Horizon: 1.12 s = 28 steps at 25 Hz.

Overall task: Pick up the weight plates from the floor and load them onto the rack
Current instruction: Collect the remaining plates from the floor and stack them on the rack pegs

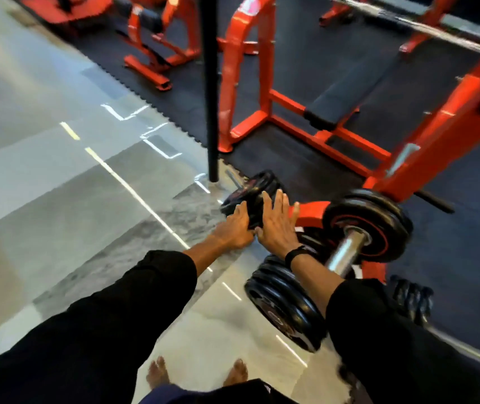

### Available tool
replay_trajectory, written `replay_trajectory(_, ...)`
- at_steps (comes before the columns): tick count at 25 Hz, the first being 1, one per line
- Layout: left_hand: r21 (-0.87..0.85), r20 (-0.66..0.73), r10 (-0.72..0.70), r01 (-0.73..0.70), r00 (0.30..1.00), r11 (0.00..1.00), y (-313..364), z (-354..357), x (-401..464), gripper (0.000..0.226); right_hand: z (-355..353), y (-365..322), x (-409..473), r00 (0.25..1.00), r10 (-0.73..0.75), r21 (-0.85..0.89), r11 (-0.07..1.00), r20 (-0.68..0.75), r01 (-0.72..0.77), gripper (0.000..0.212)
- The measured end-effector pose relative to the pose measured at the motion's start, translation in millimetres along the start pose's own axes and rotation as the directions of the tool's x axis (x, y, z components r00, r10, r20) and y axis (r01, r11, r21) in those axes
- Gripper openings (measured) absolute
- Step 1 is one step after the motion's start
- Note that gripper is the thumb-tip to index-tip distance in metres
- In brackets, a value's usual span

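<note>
Left hand and right hand, fingers spread, press flat on a tilted weight plate; probably best gripped at both rims before lifting

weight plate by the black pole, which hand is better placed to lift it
Left, marginally. The left hand already curls around the weight plate's near edge, while the right hand lies flat and open against its side. Lifting probably needs both.

Glossy grey tiled floor meets dark rubber mat; black round iron weight plates stand on the tiles.
</note>
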<state>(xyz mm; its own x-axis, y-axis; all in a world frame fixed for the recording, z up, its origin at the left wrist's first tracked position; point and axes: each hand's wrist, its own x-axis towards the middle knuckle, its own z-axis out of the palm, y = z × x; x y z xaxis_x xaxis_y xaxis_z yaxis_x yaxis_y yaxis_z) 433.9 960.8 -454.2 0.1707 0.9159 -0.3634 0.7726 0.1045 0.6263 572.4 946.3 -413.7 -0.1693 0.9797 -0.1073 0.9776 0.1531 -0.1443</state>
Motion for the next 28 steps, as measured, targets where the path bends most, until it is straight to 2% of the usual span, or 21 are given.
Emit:
replay_trajectory(4, -0.066, -0.129, -0.170, 0.163, 0.977, 0.984, -85.7, -54.3, -64.9, 0.090, 13.0, -65.9, 9.9, 0.983, -0.109, -0.021, 0.993, 0.150, 0.114, 0.086)
replay_trajectory(6, -0.104, -0.132, -0.266, 0.254, 0.955, 0.962, -131.1, -67.6, -95.8, 0.092, 18.9, -98.0, 14.2, 0.968, -0.133, -0.015, 0.990, 0.212, 0.139, 0.084)
replay_trajectory(8, -0.195, -0.150, -0.404, 0.373, 0.902, 0.907, -186.9, -79.0, -140.7, 0.092, 28.3, -153.5, 13.6, 0.928, -0.233, -0.005, 0.969, 0.292, 0.245, 0.081)
replay_trajectory(12, -0.380, -0.182, -0.596, 0.503, 0.782, 0.776, -267.5, -98.5, -223.6, 0.091, 47.4, -264.0, 3.3, 0.808, -0.433, -0.021, 0.877, 0.400, 0.480, 0.077)
replay_trajectory(16, -0.514, -0.163, -0.728, 0.573, 0.666, 0.639, -342.5, -109.4, -291.3, 0.085, 69.8, -364.2, -16.9, 0.677, -0.569, 0.014, 0.770, 0.467, 0.638, 0.065)
replay_trajectory(20, -0.609, -0.155, -0.798, 0.580, 0.583, 0.541, -388.9, -116.9, -347.6, 0.086, 90.9, -434.2, -32.6, 0.567, -0.602, 0.001, 0.686, 0.561, 0.728, 0.055)
replay_trajectory(25, -0.663, -0.132, -0.881, 0.620, 0.454, 0.419, -434.2, -127.8, -392.9, 0.074, 107.3, -507.0, -45.4, 0.485, -0.642, -0.006, 0.600, 0.594, 0.800, 0.052)
replay_trajectory(28, -0.677, -0.138, -0.894, 0.619, 0.426, 0.399, -448.3, -127.2, -401.0, 0.074, 116.0, -527.8, -49.6, 0.427, -0.673, 0.023, 0.551, 0.604, 0.834, 0.052)
